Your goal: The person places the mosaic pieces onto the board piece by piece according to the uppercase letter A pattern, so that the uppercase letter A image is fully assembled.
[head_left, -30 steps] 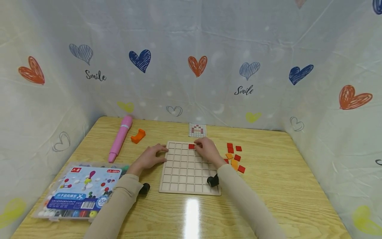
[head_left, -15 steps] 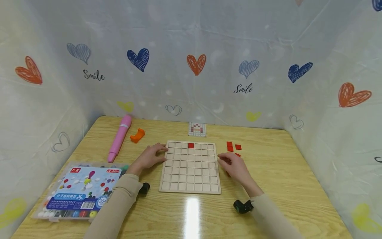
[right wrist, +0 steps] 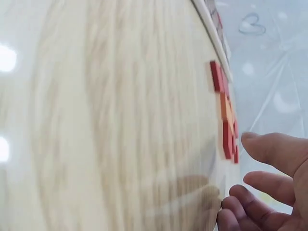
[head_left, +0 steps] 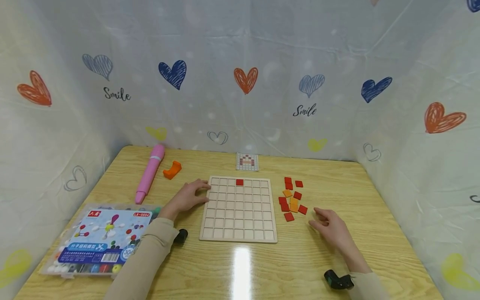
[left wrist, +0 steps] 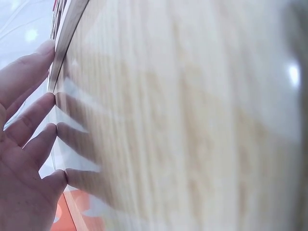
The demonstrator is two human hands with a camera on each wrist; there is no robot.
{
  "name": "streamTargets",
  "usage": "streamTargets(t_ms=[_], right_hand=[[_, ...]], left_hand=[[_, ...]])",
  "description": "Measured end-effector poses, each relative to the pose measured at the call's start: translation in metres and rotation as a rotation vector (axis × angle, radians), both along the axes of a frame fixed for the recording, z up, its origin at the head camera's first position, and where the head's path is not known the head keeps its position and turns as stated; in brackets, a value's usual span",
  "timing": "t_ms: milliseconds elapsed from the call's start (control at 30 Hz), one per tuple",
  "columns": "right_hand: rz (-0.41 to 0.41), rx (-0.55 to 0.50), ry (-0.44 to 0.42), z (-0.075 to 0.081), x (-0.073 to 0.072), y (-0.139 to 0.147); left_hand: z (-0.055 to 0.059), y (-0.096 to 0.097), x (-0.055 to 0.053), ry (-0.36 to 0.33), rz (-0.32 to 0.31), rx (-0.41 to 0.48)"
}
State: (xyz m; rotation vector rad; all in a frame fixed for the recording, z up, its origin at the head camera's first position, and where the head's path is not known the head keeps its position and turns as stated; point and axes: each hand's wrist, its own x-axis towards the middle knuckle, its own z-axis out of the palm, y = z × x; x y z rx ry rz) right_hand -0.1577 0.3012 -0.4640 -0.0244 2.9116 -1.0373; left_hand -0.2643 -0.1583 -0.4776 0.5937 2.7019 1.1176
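Observation:
A wooden grid board (head_left: 238,208) lies in the middle of the table, with one red tile (head_left: 239,182) in its top row. At the board's left edge rests my left hand (head_left: 188,196), fingers extended and touching the rim; the left wrist view shows its fingertips down on the table. Right of the board lies a loose group of red tiles (head_left: 288,217) and orange tiles (head_left: 294,204). My right hand (head_left: 331,228) is just right of these tiles, apart from them, fingers loosely bent and holding nothing.
Behind the board lies a small printed pattern card (head_left: 247,162). A pink stick-like object (head_left: 151,174) and an orange curved piece (head_left: 172,170) lie at the back left. A clear plastic case of molecular model parts (head_left: 101,239) sits beside my left forearm.
My right hand has left the red tile in the board's top row and moved right and toward me, past the loose tiles. The left hand stays at the board's edge.

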Motion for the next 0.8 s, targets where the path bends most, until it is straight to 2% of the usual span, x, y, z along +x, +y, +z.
streamTargets(t_ms=[200, 433, 800], right_hand=[[0.038, 0.047, 0.018, -0.004, -0.004, 0.009], [0.094, 0.082, 0.068, -0.006, -0.019, 0.006], [0.115, 0.095, 0.082, -0.009, -0.032, 0.003]], left_hand=[[0.001, -0.001, 0.001, 0.005, 0.0, -0.002], [0.001, 0.0, 0.001, 0.007, -0.003, -0.003], [0.001, 0.0, 0.001, 0.005, -0.005, 0.005]])
